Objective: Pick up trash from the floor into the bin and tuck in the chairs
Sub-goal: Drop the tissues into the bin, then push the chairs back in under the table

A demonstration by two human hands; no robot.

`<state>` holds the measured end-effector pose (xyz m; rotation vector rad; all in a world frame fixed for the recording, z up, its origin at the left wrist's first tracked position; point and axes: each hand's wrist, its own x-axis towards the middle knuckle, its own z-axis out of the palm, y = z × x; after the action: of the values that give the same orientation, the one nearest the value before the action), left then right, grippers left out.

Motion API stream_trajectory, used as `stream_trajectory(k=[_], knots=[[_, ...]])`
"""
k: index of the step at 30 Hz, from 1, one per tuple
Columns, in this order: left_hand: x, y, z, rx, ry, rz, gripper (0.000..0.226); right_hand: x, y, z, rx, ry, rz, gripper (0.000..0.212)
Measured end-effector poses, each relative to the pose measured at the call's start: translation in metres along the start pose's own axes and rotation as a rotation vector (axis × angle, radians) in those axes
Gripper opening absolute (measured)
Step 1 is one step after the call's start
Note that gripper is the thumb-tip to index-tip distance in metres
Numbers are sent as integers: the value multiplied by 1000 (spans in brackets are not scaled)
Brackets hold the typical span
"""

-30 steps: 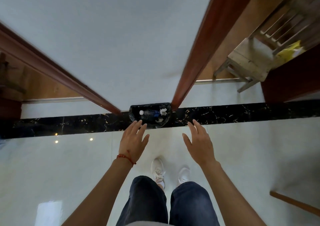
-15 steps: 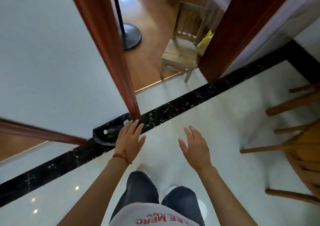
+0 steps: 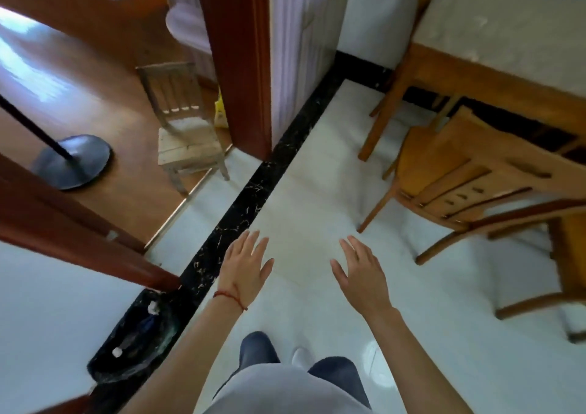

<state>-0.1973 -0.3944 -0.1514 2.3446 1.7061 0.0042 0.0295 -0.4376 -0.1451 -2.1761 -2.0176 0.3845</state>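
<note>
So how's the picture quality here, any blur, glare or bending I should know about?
Head view: soft motion blur overall, worst on the small chair through the doorway; bright window glare on the wooden floor; wide-angle bending of the door frame; both hands fairly sharp, open.

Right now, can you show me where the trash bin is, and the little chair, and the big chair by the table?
trash bin (image 3: 104,371): head view, on its black-bagged near rim.
little wooden chair (image 3: 187,148): head view, on its seat.
big wooden chair (image 3: 456,172): head view, on its slatted backrest.

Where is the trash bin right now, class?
In the head view, the black-lined trash bin sits at lower left on the floor, against the white wall beside the red door frame, just left of the left hand.
</note>
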Motion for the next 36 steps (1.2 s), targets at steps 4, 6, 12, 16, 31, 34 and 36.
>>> stream_trajectory(k=[4,6,12,16,31,34,36], knots=[[30,39,-6,52,-3,164,48,-19,34,-21,40,83,166,47],[43,59,-8,52,5,246,43,-30,47,-31,61,117,241,46],[64,116,-10,28,-47,465,43,-66,81,-47,107,111,471,49],[70,149,-6,-36,-63,538,46,-85,100,-56,112,145,574,47],[130,266,1,-51,-37,543,47,-52,210,-95,69,136,555,48],[143,296,3,-72,0,494,44,-38,242,-110,102,145,532,47],[150,317,1,-90,7,460,50,-30,261,-122,179,177,539,47]])
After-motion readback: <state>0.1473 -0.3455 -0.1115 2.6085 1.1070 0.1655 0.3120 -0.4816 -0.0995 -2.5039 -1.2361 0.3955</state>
